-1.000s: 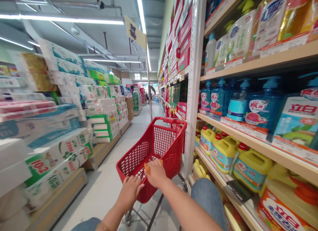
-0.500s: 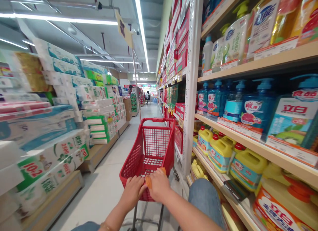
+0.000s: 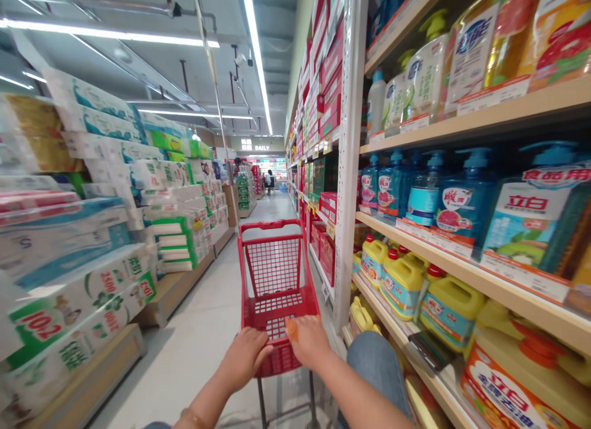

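And round it swung! The cart (image 3: 277, 287), angled right a second earlier, now pointed down the aisle (image 3: 184, 321), lined up to roll. Left hand (image 3: 249, 353) and right hand (image 3: 311, 343) gripped its near edge; bottles (image 3: 455, 201) stood right of it, paper packs (image 3: 87, 309) left.

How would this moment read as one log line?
left hand: on red cart, near end | right hand: on near end, orange item against it | right side: shelved bottles

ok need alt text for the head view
A person's left hand and right hand rest on the near end of a red shopping cart in a store aisle, tissue packs stacked left, pump bottles and yellow jugs shelved right.
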The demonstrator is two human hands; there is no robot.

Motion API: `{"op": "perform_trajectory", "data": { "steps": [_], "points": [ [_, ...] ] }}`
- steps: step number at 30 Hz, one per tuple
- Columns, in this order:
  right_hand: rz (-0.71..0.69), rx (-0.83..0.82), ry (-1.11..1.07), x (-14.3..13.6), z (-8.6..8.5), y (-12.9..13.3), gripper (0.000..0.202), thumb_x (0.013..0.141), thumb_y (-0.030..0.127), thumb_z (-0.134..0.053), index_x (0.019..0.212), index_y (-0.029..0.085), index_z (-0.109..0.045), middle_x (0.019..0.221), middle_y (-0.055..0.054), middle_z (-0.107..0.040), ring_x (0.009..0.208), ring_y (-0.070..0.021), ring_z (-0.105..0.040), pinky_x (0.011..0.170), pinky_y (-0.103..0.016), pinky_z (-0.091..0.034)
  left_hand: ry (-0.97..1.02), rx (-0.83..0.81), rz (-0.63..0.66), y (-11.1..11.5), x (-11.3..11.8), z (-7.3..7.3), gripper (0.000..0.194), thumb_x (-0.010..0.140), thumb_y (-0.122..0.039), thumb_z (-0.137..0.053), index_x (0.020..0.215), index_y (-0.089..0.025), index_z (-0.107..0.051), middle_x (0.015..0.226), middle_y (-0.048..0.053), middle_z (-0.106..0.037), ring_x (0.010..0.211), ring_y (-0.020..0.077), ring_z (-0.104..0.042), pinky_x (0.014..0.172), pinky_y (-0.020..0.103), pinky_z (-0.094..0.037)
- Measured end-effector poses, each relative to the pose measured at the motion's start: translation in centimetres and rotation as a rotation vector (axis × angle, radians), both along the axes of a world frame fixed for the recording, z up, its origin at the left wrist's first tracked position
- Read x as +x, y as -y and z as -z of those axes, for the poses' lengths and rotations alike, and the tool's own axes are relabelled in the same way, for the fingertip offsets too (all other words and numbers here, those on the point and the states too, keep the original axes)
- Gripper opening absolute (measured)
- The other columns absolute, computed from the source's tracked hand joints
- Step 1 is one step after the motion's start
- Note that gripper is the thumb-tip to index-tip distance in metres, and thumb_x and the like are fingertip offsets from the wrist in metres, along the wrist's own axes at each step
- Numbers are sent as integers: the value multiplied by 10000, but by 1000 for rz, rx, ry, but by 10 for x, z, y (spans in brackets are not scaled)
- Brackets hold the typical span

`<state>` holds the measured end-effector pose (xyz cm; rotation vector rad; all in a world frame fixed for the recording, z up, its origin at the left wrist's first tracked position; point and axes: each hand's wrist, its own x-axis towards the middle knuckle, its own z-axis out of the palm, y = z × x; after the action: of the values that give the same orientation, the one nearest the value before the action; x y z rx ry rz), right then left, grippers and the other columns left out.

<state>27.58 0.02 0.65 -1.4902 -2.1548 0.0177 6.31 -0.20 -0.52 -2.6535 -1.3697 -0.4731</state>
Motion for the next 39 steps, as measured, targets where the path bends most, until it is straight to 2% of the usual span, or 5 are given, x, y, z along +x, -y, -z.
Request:
{"op": "perform_trajectory", "data": {
  "steps": [6, 11, 15, 23, 39],
  "points": [
    [171, -26, -19, 4, 2, -16, 278, 913, 286, -450, 909, 139, -686, 913, -123, -704, 909, -249, -615, 873, -357, -383, 6, 74, -31, -4, 14, 2, 335, 987, -325, -305, 814, -215, -570, 800, 5, -643, 864, 182, -560, 1063, 451, -302],
    [-94, 40, -79, -9, 9, -4, 274, 934, 322, -447, 1069, 192, -647, 1025, -78, -692, 984, -219, -597, 910, -329, -367, 0, 84, 108, -8, 17, 1, 275, 960, -413, -377, 1017, -236, -579, 1032, 40, -652, 1012, 207, -549, 1050, 448, -330],
    [-2, 13, -38, 14, 2, -12, 303, 951, 365, -426, 997, 185, -666, 968, -84, -694, 957, -228, -599, 891, -340, -368, -18, 173, 99, -23, 2, -4, 383, 897, -557, -443, 1061, -233, -562, 1216, 82, -578, 1241, 277, -429, 1067, 479, -311],
    [-18, 14, -7, 8, 8, -5, 309, 956, 347, -410, 934, 184, -672, 926, -86, -693, 913, -228, -599, 851, -339, -370, 21, 107, 69, -28, 39, 0, 368, 908, -557, -410, 953, -223, -558, 965, 43, -575, 960, 217, -493, 1007, 449, -348],
    [89, 4, -62, 26, 6, 1, 348, 989, 337, -360, 1022, 194, -675, 977, -75, -698, 977, -215, -601, 945, -335, -365, 111, -12, -56, -46, 29, -21, 428, 898, -602, -390, 953, -244, -618, 990, 40, -615, 1003, 210, -512, 1024, 464, -279]
  ]
}}
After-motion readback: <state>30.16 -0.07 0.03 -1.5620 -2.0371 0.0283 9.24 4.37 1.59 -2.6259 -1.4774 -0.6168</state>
